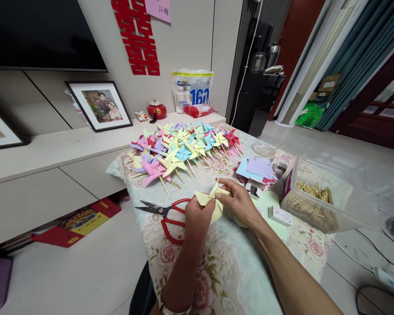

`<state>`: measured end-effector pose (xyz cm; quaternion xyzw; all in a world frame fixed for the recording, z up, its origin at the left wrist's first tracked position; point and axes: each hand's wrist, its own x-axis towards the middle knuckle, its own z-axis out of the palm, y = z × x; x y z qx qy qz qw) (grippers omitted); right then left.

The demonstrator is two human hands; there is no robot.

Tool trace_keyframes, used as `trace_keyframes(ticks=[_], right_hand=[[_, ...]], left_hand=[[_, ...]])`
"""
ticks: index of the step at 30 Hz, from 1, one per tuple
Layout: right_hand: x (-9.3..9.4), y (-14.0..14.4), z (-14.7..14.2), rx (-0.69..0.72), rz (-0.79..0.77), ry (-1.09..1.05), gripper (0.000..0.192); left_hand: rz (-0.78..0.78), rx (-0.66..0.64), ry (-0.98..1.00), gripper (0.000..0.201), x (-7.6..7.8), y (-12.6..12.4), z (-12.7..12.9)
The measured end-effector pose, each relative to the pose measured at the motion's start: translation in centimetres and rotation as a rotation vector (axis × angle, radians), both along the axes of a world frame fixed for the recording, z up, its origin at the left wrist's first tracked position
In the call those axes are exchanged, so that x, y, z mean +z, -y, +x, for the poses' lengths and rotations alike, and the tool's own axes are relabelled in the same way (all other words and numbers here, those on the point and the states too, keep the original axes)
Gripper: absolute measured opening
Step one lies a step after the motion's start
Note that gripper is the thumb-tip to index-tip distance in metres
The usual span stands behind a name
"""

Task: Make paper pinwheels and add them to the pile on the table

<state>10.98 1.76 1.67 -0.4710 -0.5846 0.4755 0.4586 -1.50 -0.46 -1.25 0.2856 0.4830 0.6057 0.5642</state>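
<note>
Fingers (228,199) of both hands are closed on the yellow paper (217,211), which is held up above the bench (221,262), just right of the scissors (160,211). Left hand (198,215) pinches near the paper's middle, thumb on top; right hand (239,200) steadies a curled, upright flap (214,189).

Main risk, my read: flap springs open. Cause: right fingers easing off, or left thumb sliding from the middle; nothing visible pins the folds there. Can't see the underside, so can't tell how well the left fingers back it up. Second: a crease or tear, since thin paper would take all the pinch at one spot. Third: flap pulled in off-centre, giving a lopsided shape.

Around it: scissors lie with blades a bit apart, red handles right by the left hand; contact unclear. A sideways drop of that wrist could snag a handle and swing the points. Open small box (254,190) of metal bits is well right of the scissors, near the right hand; a careless elbow-out move could tip it. Paper stack (258,168) sits right of the scissors too, loose enough to slide if brushed. Finished pinwheels (184,152) are piled beyond the scissors, some sticks pointing back this way; reaching over could catch one and drag neighbours.
</note>
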Motion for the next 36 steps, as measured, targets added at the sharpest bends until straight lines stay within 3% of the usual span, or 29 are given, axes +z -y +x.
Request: trace_keyframes(ticks=[11,15,18,20,23,26,29,32,36], right_hand=[[1.0,0.0,0.5,0.056,-0.104,-0.157,0.047],[1.7,0.5,1.5,-0.115,0.052,-0.062,0.045],[3.5,1.8,3.4,-0.243,0.192,0.030,0.038],[5.4,2.8,5.6,-0.330,0.295,0.159,0.033],[8.2,3.5,10.4,-0.502,0.449,0.536,0.026],[9.4,2.6,16.4,-0.644,0.358,0.997,0.019],[8.8,0.7,21.7,-0.523,0.079,1.302,0.010],[7.4,-0.9,24.6,-0.289,-0.127,1.282,0.008],[6.1,-1.1,24.5,-0.084,-0.251,1.124,0.020]], left_hand=[[0.052,-0.141,0.236,0.047,0.9,0.3,0.0],[0.074,-0.130,0.266,0.042,1.0,0.4,-0.1],[0.054,-0.121,0.259,0.037,0.8,0.4,-0.1],[0.040,-0.120,0.254,0.034,0.7,0.4,-0.1],[0.021,-0.108,0.250,0.034,0.7,0.5,0.0],[0.019,-0.105,0.256,0.036,0.8,0.6,0.0],[0.029,-0.120,0.246,0.035,0.7,0.5,0.0],[0.010,-0.117,0.251,0.036,0.5,0.3,0.1],[-0.008,-0.105,0.223,0.037,0.5,0.3,0.2]])
